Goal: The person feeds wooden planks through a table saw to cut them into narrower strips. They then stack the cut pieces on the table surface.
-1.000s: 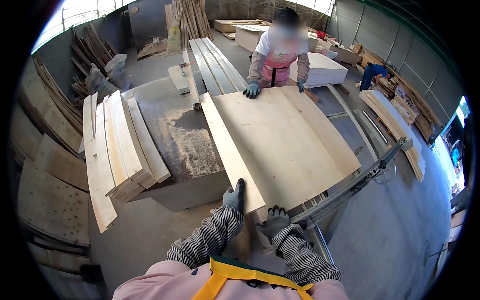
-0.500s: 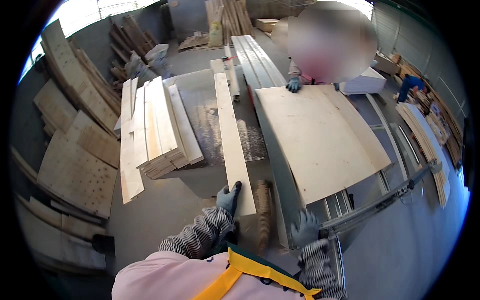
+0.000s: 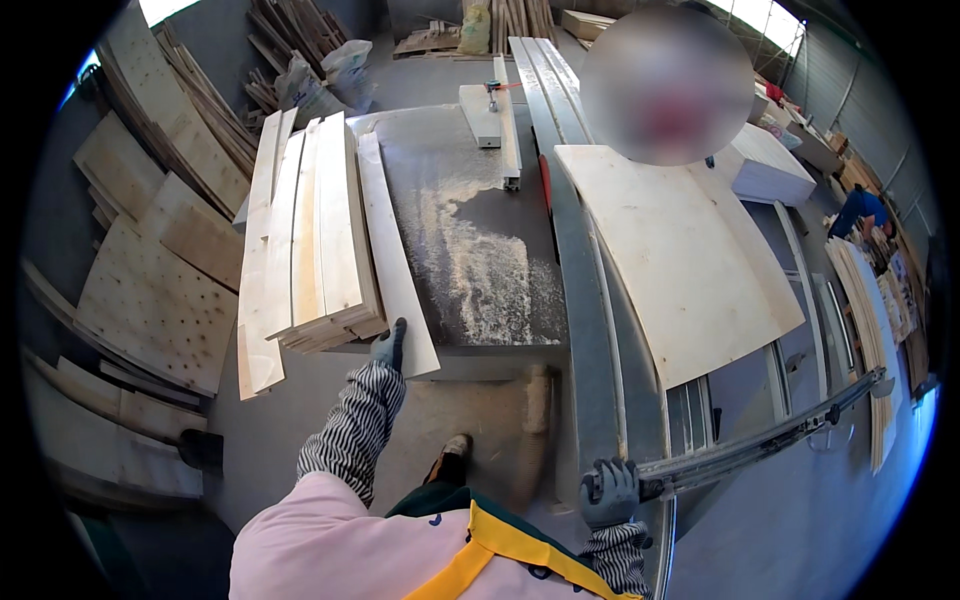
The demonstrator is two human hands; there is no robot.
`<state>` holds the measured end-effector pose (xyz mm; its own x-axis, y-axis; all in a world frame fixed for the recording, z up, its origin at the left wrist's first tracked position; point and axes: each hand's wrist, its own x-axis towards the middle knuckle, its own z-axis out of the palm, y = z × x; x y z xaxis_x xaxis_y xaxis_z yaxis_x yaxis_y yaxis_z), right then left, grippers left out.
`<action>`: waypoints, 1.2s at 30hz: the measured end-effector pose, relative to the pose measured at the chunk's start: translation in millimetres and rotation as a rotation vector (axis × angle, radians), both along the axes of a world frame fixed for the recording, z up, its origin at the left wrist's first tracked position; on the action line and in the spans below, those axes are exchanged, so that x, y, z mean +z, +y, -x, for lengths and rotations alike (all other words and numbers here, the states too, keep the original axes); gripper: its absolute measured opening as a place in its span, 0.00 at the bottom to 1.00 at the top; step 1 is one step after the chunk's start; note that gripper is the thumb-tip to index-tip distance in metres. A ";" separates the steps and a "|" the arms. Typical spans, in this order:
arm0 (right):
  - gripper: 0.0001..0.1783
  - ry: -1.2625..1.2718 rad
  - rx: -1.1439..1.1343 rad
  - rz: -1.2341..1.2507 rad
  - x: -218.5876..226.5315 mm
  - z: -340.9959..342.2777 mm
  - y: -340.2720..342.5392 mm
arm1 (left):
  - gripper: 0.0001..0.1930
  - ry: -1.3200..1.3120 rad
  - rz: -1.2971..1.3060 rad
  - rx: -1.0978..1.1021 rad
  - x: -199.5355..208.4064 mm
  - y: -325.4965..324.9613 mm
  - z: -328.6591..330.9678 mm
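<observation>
1. The left hand [image 3: 390,345], gloved in grey, is laid on the near end of a narrow plywood strip [image 3: 395,265]; the fingers are spread over the wood rather than closed around it.
2. The right hand [image 3: 610,492], also gloved, is closed around the near end of a long metal rail [image 3: 760,445] that runs out to the right from the near right corner of the surface [image 3: 470,250].
3. The strip is seen lying lengthwise along the left part of the surface, its near end reaching just past the near edge.
4. Just beside the strip, at the left edge, a stack of cut strips [image 3: 310,240] is piled, overhanging the near left corner.
5. Sawdust [image 3: 490,270] is spread over the middle of the dark surface.
6. A large plywood sheet [image 3: 675,255] is carried on the right side, beyond a grey sliding track [image 3: 580,300]; its far end is met by another person, whose hands cannot be made out.
7. A pale block [image 3: 482,112] is set at the far edge.
8. Plywood offcuts [image 3: 150,290] are leaned and heaped on the floor to the left; a white sack [image 3: 345,62] is seen at the far left.
9. A white slab [image 3: 775,168] is placed at the far right.
</observation>
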<state>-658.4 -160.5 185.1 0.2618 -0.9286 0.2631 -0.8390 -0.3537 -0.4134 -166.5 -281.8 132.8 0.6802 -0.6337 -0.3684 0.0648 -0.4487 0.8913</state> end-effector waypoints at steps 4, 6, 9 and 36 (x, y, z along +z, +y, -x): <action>0.21 0.027 0.018 -0.017 2.1 -20.6 -47.4 | 0.28 0.437 0.102 0.095 3.3 35.3 8.3; 0.22 0.046 0.017 -0.026 1.2 -30.8 -76.2 | 0.25 0.518 0.087 0.212 26.0 49.5 41.7; 0.23 0.042 0.014 -0.015 -2.7 -50.0 -121.9 | 0.14 0.669 0.032 -0.071 46.7 69.2 61.9; 0.32 -0.260 -0.183 -0.291 -80.5 -119.7 -25.0 | 0.18 0.880 0.146 0.129 -11.9 -11.3 -18.5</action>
<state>-538.7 -185.5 104.6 0.0460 -0.9988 0.0192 -0.7320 -0.0467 -0.6797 -148.0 -293.1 121.0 0.2592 -0.6534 -0.7113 0.7924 -0.2772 0.5434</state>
